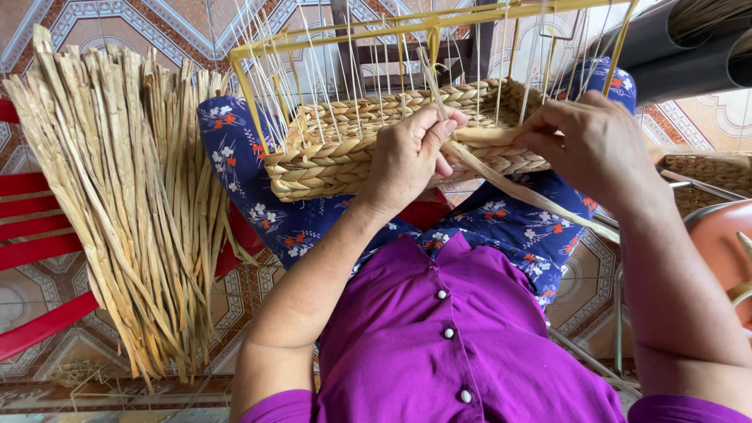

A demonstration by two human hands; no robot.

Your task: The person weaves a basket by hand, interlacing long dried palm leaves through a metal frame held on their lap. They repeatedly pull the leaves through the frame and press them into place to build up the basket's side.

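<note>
A half-woven straw basket rests on my knees, built around a yellow wire frame with thin upright wires. My left hand presses on the basket's near wall and pinches a flat dried straw strand between thumb and fingers. My right hand grips the same near wall further right, fingers curled over the weave. The loose end of the strand trails down to the right across my blue flowered trousers.
A large bundle of dried straw strands lies on a red slatted chair at the left. A finished woven piece and a reddish round container sit at the right. The floor is patterned tile.
</note>
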